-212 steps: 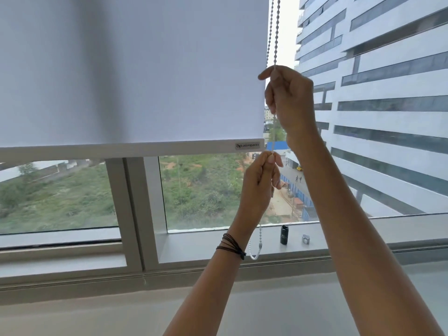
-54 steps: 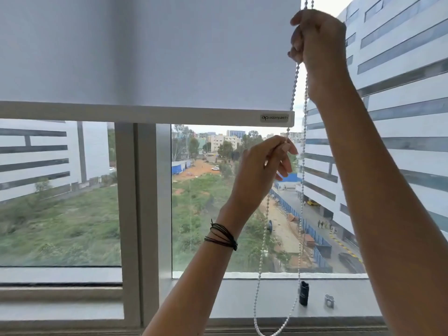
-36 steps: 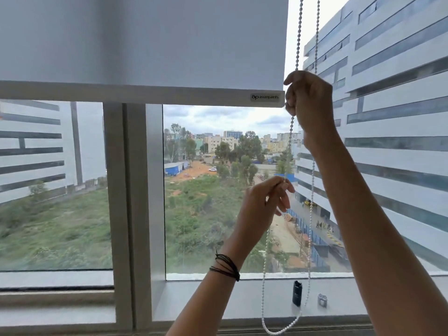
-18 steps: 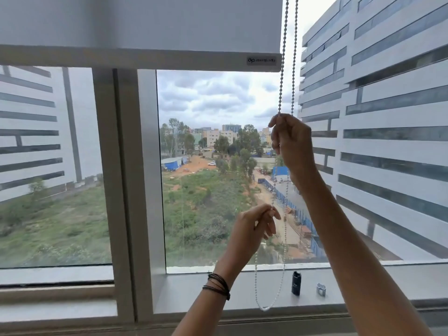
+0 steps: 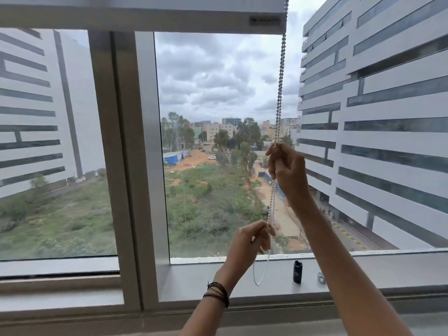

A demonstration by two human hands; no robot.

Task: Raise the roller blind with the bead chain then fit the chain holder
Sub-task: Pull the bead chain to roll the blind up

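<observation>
The right hand [image 5: 288,169] has its grip closed around the bead chain [image 5: 280,81], fingers curled in at about the middle of the window's height. The left hand [image 5: 251,241] sits lower and slightly nearer the centre post, pinching the same chain between thumb and fingertips. Between the two grips the chain runs almost straight, its long axis close to vertical with a slight lean toward the left hand. Above the right hand it climbs in a taut line to the top right corner of the roller blind [image 5: 145,18], of which only the bottom bar shows along the upper edge of the view, so the blind looks nearly fully raised. Below the left hand the chain hangs slack in a narrow loop whose lowest point dangles just in front of the window sill [image 5: 218,277].

The coming pull would run straight down along that chain line, and the right hand, being the higher grip, has the longer stroke available. For the second step, the small metal piece [image 5: 320,277] on the sill, probably the chain holder, lies down and to the right of the loop, partly hidden behind the right forearm; a black cylinder [image 5: 297,271] stands just beside it. By my reading the right hand is nearer to both, though it must let go of the chain first.
</observation>
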